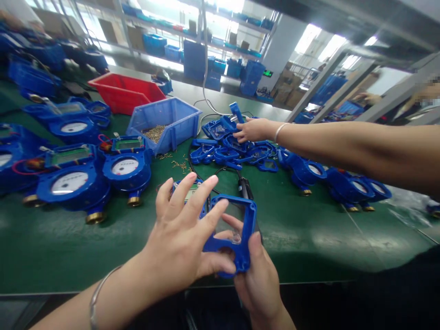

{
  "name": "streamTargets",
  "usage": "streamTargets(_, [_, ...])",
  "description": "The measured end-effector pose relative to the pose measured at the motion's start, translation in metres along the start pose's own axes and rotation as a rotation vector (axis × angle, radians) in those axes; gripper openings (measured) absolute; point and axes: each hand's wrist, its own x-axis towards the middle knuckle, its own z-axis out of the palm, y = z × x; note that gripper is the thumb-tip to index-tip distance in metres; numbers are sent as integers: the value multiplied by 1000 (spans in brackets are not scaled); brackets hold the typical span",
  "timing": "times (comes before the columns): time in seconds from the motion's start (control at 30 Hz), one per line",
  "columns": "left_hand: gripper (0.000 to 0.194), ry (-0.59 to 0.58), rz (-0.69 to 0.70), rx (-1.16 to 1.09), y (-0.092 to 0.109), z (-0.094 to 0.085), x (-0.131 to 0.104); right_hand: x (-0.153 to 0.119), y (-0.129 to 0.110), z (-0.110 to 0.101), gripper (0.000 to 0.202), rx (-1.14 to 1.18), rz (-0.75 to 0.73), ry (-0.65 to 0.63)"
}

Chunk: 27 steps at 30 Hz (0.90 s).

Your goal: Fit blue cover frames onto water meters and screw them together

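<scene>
My right hand (260,277) grips a blue plastic meter cover (250,222) by its right and lower side, fingers behind it. The cover is tilted up and has a large rectangular window, with a round opening below. In front of its left side is my left hand (182,224), fingers spread, the thumb lying across the lower rim. Behind the cover, a blue water meter with a display board (191,192) shows only in part. A black cylindrical tool or connector (244,188) on a cable lies just beyond.
Several blue water meters (68,181) stand left; others (314,169) stand right. A light-blue bin (178,121) holds brass screws (155,133), with loose ones nearby. Behind is a red bin (123,94). A co-worker's hand (252,129) reaches over piled blue covers (223,153).
</scene>
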Motion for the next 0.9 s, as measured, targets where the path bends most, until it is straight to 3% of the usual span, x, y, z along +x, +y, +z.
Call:
streamTargets(0.1, [87, -70, -7, 54, 2, 6, -2, 0, 0, 2, 46, 5, 6, -14])
streamTargets(0.27, [94, -164, 55, 5, 4, 4, -10, 4, -1, 4, 44, 40, 17, 15])
streamTargets(0.33, [79, -194, 86, -78, 7, -1, -15, 7, -2, 3, 43, 66, -9, 24])
streamTargets(0.43, [26, -161, 83, -208, 10, -7, -16, 10, -4, 2, 42, 76, -31, 24])
streamTargets(0.47, [20, -116, 66, -211, 10, -8, -15, 10, -5, 1, 42, 68, -30, 19])
streamTargets(0.53, [25, -44, 40, -140, 10, -5, -11, 11, -5, 2, 44, 43, -20, 1])
streamTargets(0.6, [53, -43, 55, -39, 9, 0, -6, 12, -3, 2, 46, 35, 3, -13])
streamTargets(0.67, [80, -109, 108, 23, 9, 7, -2, 14, 0, 3, 43, 47, 14, -1])
streamTargets(0.73, [87, -196, 172, 61, 11, 10, -1, 14, 3, 2, 38, 46, 4, 29])
streamTargets(0.83, [66, -260, 258, 60, 15, 10, -4, 13, 3, -3, 38, -33, -7, 36])
streamTargets(0.9, [45, -195, 298, -20, 16, 9, -8, 8, -1, -7, 42, -135, -26, -14])
